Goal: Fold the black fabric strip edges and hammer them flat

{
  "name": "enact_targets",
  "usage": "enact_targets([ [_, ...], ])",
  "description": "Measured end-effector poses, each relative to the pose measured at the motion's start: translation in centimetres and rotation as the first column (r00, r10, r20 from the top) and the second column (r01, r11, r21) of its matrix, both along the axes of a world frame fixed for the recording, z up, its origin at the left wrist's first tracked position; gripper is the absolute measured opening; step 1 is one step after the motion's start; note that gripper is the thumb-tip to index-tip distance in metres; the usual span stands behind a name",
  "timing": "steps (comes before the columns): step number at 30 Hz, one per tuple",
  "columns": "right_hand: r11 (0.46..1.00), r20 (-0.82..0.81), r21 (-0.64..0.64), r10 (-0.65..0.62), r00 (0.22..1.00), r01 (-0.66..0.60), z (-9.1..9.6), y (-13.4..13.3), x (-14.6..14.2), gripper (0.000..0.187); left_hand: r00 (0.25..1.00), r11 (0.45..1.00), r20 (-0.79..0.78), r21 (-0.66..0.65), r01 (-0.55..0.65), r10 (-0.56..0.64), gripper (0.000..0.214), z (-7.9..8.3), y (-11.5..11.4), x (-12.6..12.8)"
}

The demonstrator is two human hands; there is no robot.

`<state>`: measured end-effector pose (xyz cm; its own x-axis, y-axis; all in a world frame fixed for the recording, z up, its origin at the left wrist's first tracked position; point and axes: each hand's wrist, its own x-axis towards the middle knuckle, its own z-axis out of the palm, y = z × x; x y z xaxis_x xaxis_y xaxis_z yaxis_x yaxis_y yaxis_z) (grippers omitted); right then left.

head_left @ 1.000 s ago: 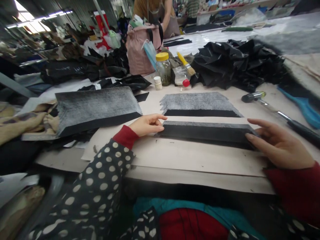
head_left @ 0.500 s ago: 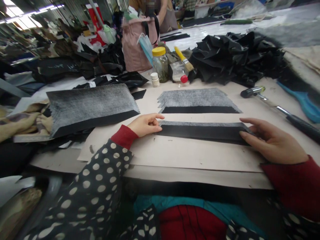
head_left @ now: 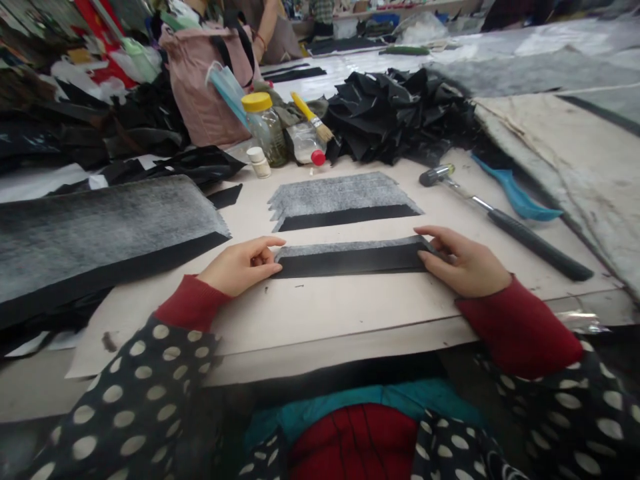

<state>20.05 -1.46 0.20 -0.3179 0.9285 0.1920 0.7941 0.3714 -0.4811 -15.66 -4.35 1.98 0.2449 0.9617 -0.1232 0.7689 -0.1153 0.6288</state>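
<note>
A long black strip with a grey fuzzy upper edge (head_left: 353, 257) lies flat on the beige board (head_left: 350, 313) in front of me. My left hand (head_left: 240, 265) pinches its left end between thumb and fingers. My right hand (head_left: 463, 263) presses on its right end with fingers curled over the edge. Just beyond lies a fanned stack of similar grey and black strips (head_left: 343, 200).
A hammer (head_left: 500, 220) and a blue plastic tool (head_left: 515, 197) lie to the right. At the back stand a yellow-lidded jar (head_left: 265, 127), a small white bottle (head_left: 260, 162), a brush (head_left: 313, 117), a pink bag (head_left: 205, 87) and a heap of black scraps (head_left: 400, 113). A large grey-black sheet stack (head_left: 100, 233) sits left.
The view has swung to the right and pulled back. Both hands stay on the ends of the strip, which now looks flatter on the board.
</note>
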Motion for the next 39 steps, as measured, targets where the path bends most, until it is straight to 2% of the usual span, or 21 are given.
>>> enact_targets([
  [11,0.997,-0.004,0.018,0.075,0.997,-0.075,0.13,-0.32,0.04,0.037,0.999,1.000,-0.045,-0.010,0.009,-0.010,0.048,-0.41,0.22,-0.32],
  [19,0.991,0.050,0.072,0.113,0.992,-0.116,-0.06,-0.31,0.13,0.037,0.995,1.000,-0.100,0.006,0.013,-0.013,0.050,-0.24,0.20,-0.38],
  [30,0.993,0.058,0.063,0.098,0.993,-0.102,0.21,-0.38,-0.11,0.036,0.994,1.000,-0.102,-0.014,0.021,-0.022,0.049,-0.31,0.20,-0.36],
  [39,0.993,-0.002,0.078,0.092,0.996,-0.091,-0.03,-0.31,0.03,0.037,0.995,1.000,-0.102,-0.022,0.004,-0.007,0.049,-0.64,0.23,-0.62],
])
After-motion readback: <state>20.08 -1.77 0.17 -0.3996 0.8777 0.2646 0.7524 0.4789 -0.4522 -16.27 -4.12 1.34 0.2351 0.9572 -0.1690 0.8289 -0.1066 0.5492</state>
